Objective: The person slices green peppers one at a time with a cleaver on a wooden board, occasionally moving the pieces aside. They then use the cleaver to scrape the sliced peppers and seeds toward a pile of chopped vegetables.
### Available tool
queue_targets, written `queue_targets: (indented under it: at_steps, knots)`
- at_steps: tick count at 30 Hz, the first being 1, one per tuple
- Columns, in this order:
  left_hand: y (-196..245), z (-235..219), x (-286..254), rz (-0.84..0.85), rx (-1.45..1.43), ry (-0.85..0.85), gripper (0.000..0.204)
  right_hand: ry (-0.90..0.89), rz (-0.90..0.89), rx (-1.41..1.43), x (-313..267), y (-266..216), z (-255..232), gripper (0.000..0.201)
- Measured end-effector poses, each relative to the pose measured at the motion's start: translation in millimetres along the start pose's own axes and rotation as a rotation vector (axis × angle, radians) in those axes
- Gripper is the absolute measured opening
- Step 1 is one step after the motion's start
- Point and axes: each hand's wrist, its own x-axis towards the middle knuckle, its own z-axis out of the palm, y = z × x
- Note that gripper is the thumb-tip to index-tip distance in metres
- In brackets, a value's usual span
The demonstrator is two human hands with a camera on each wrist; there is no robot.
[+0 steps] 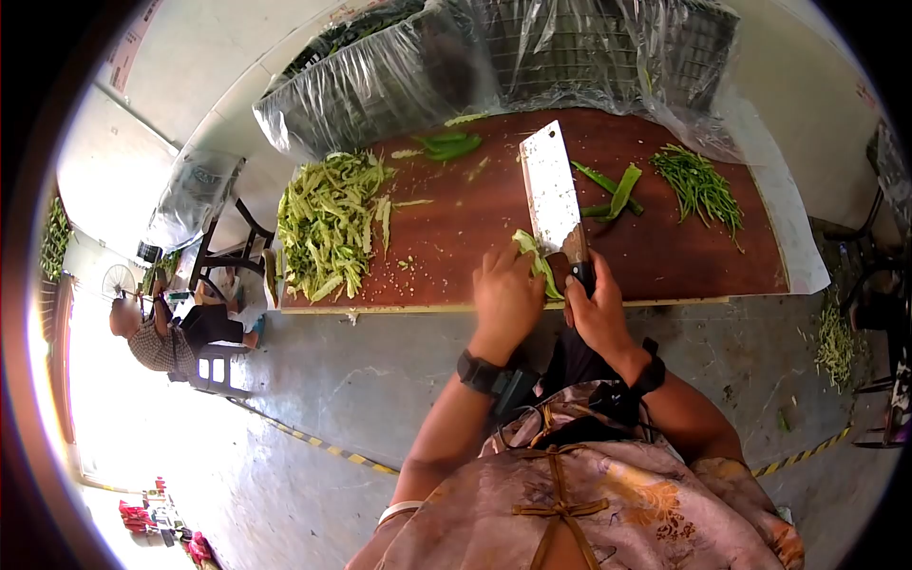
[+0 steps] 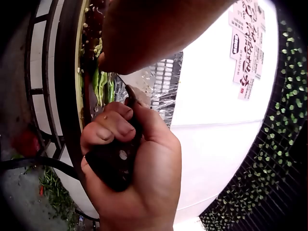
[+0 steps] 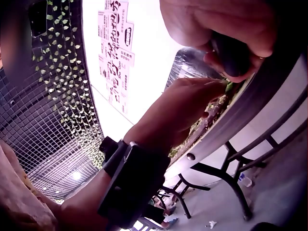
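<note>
My right hand (image 1: 600, 309) grips a cleaver (image 1: 551, 185) by its dark handle; the wide blade, speckled with bits, points away over the brown table (image 1: 456, 256). The same grip shows close up in the left wrist view, fingers curled round the black handle (image 2: 113, 163). Beside it, my left hand (image 1: 508, 299) holds a split green pepper (image 1: 541, 271) at the table's near edge, fingertips bent down on it. In the right wrist view the left hand (image 3: 180, 110) reaches to the table edge, below the cleaver hand (image 3: 221, 24).
Pale green pepper strips (image 1: 328, 228) are heaped at the left. Whole green peppers (image 1: 446, 144) lie at the back, more pepper pieces (image 1: 622, 190) right of the blade, and thin green strips (image 1: 698, 190) farther right. Plastic-covered crates (image 1: 380, 85) line the back. Another person (image 1: 161, 342) sits at far left.
</note>
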Motion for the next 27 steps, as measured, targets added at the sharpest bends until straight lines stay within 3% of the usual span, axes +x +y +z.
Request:
queue_targets:
  at_steps: [3,9,11,18,20,24,27]
  knots:
    - [-2,-1,0,-0.004,-0.033,-0.014,0.032,0.026,0.061,-0.008,7,-3,1,0.038]
    - [-3,-2,1,-0.011,-0.046,-0.051,0.033,-0.056,-0.039,-0.147,25,-8,-1,0.038]
    - [-3,-3,2,-0.012,-0.043,-0.057,0.033,-0.058,-0.182,-0.17,33,-18,-2,0.039]
    - [-3,-6,4,0.023,-0.059,-0.056,0.033,-0.177,-0.157,-0.314,60,-33,-5,0.038]
    - [-5,-4,4,0.034,-0.05,-0.052,0.033,-0.2,-0.257,-0.339,70,-22,-5,0.04]
    - [-4,-5,6,0.031,-0.04,-0.079,0.032,-0.205,-0.168,-0.37,80,-13,3,0.039]
    - [-5,-5,6,0.06,-0.089,-0.059,0.032,-0.221,-0.076,-0.236,81,-13,8,0.038]
